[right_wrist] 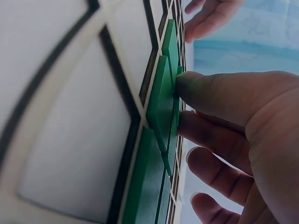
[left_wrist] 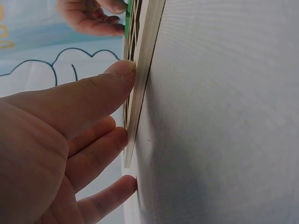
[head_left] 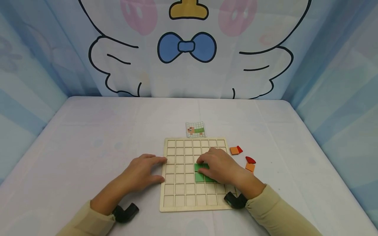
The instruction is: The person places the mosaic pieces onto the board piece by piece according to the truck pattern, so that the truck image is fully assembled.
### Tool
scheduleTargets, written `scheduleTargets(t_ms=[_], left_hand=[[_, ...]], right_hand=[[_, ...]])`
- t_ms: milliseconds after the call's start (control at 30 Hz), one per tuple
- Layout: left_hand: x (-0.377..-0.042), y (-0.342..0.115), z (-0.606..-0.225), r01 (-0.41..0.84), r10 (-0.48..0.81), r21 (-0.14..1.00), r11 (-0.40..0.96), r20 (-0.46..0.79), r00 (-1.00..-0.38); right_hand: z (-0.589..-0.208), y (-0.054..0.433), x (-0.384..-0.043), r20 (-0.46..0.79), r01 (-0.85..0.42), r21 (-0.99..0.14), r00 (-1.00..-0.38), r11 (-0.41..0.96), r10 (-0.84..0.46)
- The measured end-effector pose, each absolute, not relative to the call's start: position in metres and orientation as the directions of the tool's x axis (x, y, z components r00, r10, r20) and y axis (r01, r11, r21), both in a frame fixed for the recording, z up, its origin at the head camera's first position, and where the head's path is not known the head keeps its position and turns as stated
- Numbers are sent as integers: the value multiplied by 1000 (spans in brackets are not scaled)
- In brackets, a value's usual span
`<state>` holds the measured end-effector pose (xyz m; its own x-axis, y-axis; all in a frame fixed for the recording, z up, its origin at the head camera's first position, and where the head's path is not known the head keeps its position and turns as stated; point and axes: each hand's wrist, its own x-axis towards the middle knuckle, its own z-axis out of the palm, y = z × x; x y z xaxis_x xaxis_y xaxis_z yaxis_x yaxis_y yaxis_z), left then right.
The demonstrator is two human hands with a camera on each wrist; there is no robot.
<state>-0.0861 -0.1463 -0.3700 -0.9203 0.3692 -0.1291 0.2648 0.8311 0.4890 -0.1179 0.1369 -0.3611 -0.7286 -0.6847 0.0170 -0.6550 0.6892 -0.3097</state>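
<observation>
A square wooden grid board [head_left: 177, 188] lies on the table, with several green square tiles [head_left: 199, 177] set in its middle cells. My left hand [head_left: 144, 172] touches the board's left edge with thumb and fingertips, the fingers spread and loosely bent. My right hand [head_left: 220, 165] reaches over the board and pinches a green tile between thumb and index finger. In the right wrist view, the thumb [right_wrist: 210, 91] and index finger meet the green tiles [right_wrist: 161, 105], one of which sits slightly raised. My right hand hides some of the tiles from the head view.
Beyond the board's far edge lies a small pattern card [head_left: 195, 129] with a coloured grid picture. To the right are orange squares [head_left: 234, 150] and red quarter-round pieces [head_left: 250, 160]. A printed curtain [head_left: 189, 78] hangs behind the table.
</observation>
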Motion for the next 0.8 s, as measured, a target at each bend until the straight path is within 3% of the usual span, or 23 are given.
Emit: scheduleTargets(t_ms=[200, 800], left_hand=[[-86, -146, -369, 263, 366, 484, 835, -132, -921], [-86, -146, -369, 258, 364, 488, 834, -136, -921]], right_hand=[[-359, 139, -119, 16, -657, -326, -723, 680, -691], [-348, 177, -112, 29, -554, -424, -799, 717, -600]])
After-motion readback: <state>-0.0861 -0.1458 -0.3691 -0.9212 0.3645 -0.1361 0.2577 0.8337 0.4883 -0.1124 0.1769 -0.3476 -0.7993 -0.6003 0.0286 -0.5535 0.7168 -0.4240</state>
